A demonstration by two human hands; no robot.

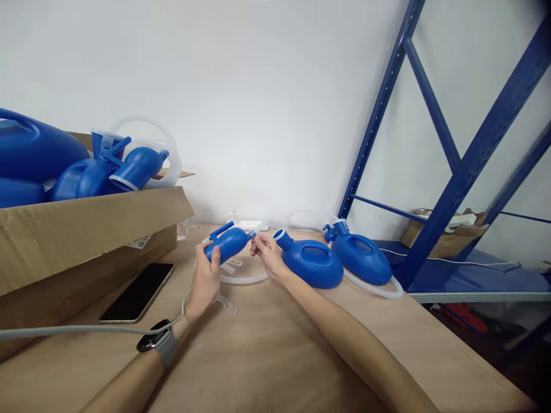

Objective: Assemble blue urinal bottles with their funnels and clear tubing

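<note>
Right now, we grip the blue spouted cup [229, 244] in our left hand [205, 279] above the bench [258, 355], toward its back edge, while our right hand [267, 256] pinches what looks like a pale tube [260, 226] at the spout [251, 234]. If we push crookedly or our pinch slackens, that tube could kink or slip, and our right forearm [344, 330] might nudge the blue bottle [307, 272] toward the bench's right edge.

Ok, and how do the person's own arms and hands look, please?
The left hand and right hand wear no gloves, and no sleeves show. The left wrist has a dark-faced watch with a grey band; the right wrist is bare. A light grey cable crosses the view near the watch.
</note>
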